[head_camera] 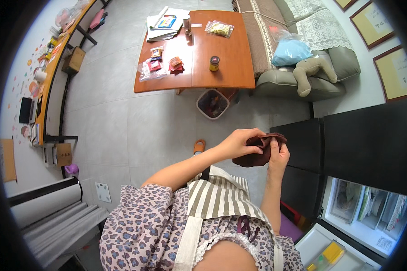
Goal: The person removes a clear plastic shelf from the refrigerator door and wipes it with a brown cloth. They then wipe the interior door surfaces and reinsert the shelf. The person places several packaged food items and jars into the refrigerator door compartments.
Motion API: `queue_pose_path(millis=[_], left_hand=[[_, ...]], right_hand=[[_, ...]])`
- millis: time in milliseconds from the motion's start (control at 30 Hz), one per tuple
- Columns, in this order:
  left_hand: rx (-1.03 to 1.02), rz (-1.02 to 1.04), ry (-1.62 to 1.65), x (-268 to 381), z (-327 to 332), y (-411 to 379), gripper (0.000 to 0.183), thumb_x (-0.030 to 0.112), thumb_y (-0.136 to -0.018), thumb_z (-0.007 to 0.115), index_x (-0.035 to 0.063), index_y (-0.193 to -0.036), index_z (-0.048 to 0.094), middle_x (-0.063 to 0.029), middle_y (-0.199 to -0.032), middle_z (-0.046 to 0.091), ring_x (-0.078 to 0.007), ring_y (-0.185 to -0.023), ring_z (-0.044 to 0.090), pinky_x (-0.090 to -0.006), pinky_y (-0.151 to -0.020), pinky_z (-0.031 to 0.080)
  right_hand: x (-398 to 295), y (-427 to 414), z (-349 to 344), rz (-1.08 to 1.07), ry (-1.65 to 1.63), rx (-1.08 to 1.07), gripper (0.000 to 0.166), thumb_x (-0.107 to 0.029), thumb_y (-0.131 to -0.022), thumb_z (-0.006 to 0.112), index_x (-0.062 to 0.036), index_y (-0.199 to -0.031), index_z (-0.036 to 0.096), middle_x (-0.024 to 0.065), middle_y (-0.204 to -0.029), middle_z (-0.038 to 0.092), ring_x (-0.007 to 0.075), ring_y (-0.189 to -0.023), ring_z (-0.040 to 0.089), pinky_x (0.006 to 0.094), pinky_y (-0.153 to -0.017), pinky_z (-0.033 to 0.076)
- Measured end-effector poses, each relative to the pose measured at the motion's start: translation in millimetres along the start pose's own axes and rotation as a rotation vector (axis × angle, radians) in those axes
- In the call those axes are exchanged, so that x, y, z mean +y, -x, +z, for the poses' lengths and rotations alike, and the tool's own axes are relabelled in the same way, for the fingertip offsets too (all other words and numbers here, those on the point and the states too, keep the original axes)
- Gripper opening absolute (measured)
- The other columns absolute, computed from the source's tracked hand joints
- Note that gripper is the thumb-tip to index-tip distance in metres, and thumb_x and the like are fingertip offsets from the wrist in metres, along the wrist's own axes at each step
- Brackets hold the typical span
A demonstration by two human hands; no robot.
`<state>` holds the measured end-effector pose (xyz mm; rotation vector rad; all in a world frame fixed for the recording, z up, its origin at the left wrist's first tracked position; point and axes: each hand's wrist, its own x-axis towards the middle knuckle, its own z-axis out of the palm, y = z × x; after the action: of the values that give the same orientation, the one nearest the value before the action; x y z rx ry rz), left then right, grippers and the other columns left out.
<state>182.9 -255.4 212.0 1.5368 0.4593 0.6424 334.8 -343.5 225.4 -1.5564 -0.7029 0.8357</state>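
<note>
Both my hands hold a dark brown cloth pouch or bag [254,159] in front of my body, at its upper edge. On the left of the gathered opening, my left hand [246,144] has its thumb and fingers closed on the fabric. My right hand [278,154] grips the edge at the right, thumb uppermost. The cloth hangs below the fingers; its inside cannot be seen. A striped apron [220,200] lies over my patterned clothing just below the hands.
Ahead stands a wooden table [224,79] with a jar [214,63], snack packets [175,63] and papers [161,34]. A bin [213,104] stands at its near edge. At the right are a sofa [300,84] and an open refrigerator compartment [369,210]; an orange slipper [199,146] shows on the floor.
</note>
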Motion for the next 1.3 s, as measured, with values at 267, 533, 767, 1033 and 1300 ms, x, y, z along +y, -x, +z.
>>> queue_pose_path(millis=[267, 533, 767, 1033, 1300], left_hand=[[0.859, -0.306, -0.29, -257, -187, -99, 0.064, 0.018, -0.072, 0.078, 0.0014, -0.125, 0.046, -0.0108, -0.105, 0.062, -0.0232, -0.097, 0.06, -0.0342, -0.084, 0.049], [0.815, -0.29, -0.533, -370, -276, -178, 0.113, 0.028, -0.059, 0.087, 0.0064, -0.146, 0.018, -0.0186, -0.14, 0.04, -0.0345, -0.128, 0.04, -0.0413, -0.105, 0.035], [0.591, -0.209, 0.002, -349, -281, -191, 0.062, 0.017, -0.069, 0.08, 0.0048, -0.121, 0.049, -0.0086, -0.11, 0.062, -0.0221, -0.106, 0.058, -0.0337, -0.092, 0.045], [0.08, -0.131, 0.455, -155, -164, -123, 0.071, 0.019, -0.061, 0.079, 0.0056, -0.122, 0.047, -0.0058, -0.111, 0.057, -0.0158, -0.107, 0.054, -0.0319, -0.093, 0.043], [0.288, 0.408, -0.152, -11, -65, -70, 0.081, 0.012, -0.056, 0.083, 0.0057, -0.125, 0.039, -0.0138, -0.118, 0.053, -0.0291, -0.106, 0.055, -0.0372, -0.092, 0.044]], right_hand=[[26, -16, -16, -0.048, -0.456, -0.143, 0.043, -0.017, -0.088, 0.059, -0.0006, -0.126, 0.049, 0.0125, -0.125, 0.054, 0.0258, -0.116, 0.053, 0.039, -0.1, 0.041], [-10, -29, -13, -0.275, 0.665, 0.33, 0.034, -0.031, -0.09, 0.053, -0.006, -0.113, 0.053, 0.0052, -0.101, 0.059, 0.0192, -0.092, 0.057, 0.0325, -0.072, 0.049], [22, -72, 53, 0.086, -1.08, 0.244, 0.041, -0.042, -0.09, 0.052, -0.0137, -0.118, 0.057, 0.0034, -0.113, 0.062, 0.0183, -0.095, 0.062, 0.0304, -0.073, 0.051], [-4, -113, 105, 0.046, -0.45, 0.149, 0.048, -0.038, -0.093, 0.05, -0.0112, -0.132, 0.044, 0.006, -0.132, 0.048, 0.0163, -0.117, 0.049, 0.0348, -0.095, 0.042], [-43, -63, 91, -0.349, 0.128, 0.101, 0.046, -0.026, -0.093, 0.056, -0.0038, -0.131, 0.041, 0.0079, -0.125, 0.05, 0.0156, -0.113, 0.049, 0.0296, -0.098, 0.04]])
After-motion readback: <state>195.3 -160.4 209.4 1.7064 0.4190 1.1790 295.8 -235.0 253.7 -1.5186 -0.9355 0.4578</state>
